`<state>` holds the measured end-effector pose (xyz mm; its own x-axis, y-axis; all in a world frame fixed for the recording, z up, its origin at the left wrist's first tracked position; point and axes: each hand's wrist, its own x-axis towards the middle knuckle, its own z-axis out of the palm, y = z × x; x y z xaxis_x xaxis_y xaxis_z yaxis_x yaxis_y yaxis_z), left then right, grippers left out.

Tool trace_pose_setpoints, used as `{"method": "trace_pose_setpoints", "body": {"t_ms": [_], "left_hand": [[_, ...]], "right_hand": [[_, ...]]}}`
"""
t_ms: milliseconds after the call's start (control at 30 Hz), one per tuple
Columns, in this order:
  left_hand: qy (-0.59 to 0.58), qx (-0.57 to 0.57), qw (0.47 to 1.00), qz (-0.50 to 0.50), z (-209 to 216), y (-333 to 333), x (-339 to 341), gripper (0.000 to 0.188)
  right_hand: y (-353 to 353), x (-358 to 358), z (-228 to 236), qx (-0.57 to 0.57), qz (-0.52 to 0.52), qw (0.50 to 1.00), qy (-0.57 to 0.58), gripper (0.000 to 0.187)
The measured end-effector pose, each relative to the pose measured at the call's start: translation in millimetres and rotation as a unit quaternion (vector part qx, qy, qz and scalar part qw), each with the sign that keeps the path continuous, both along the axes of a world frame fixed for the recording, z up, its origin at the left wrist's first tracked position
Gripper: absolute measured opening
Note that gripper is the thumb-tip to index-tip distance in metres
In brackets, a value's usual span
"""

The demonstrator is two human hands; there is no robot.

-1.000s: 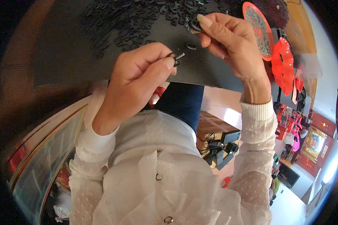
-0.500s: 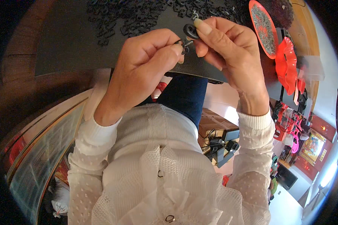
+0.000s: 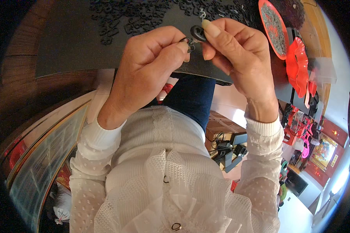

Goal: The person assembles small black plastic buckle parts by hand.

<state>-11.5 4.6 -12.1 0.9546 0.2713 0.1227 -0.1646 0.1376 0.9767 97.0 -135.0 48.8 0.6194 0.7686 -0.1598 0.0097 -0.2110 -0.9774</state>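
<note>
My left hand (image 3: 149, 66) pinches a small black looped piece (image 3: 191, 46) between thumb and forefinger. Opposite it, my right hand (image 3: 243, 48) holds a black oval ring (image 3: 198, 33) between thumb and fingers. A thin metal spring or screw (image 3: 195, 41) runs in the narrow gap between the two black parts; only a short bit of it shows. Both hands are raised over the near edge of the dark table (image 3: 66, 56). Just beyond the right thumb are a few pale metal bits (image 3: 202, 14).
Many small black pieces (image 3: 128, 17) lie spread across the far part of the table. At the right stands a red tray (image 3: 282, 53) of small grey metal parts, beside a wavy-edged red dish (image 3: 296, 70). An open cardboard box (image 3: 221, 125) with black devices sits below.
My two hands have drawn slightly closer together, the left lifting a little. Less of the metal spring or screw shows between the black parts.
</note>
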Motion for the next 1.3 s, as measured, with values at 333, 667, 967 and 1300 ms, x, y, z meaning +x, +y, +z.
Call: {"method": "trace_pose_setpoints", "body": {"t_ms": [333,667,967,1300], "left_hand": [[0.058,-0.012,0.998,0.005,11.2,-1.4,-3.1,0.017],[0.053,-0.024,0.998,-0.014,11.2,-0.1,-2.5,0.018],[0.017,0.021,0.999,-0.033,7.9,5.2,-1.9,0.017],[0.041,-0.017,0.997,-0.058,11.8,5.5,-2.6,0.017]], "right_hand": [[-35.9,41.8,-4.8,-0.174,0.102,0.939,-0.277,0.027],[-46.0,68.6,-16.4,-0.09,0.114,0.823,-0.549,0.014],[-40.4,30.5,-33.1,-0.166,-0.047,0.814,-0.554,0.017],[-32.2,46.5,-36.4,-0.147,0.013,0.805,-0.574,0.016]]}}
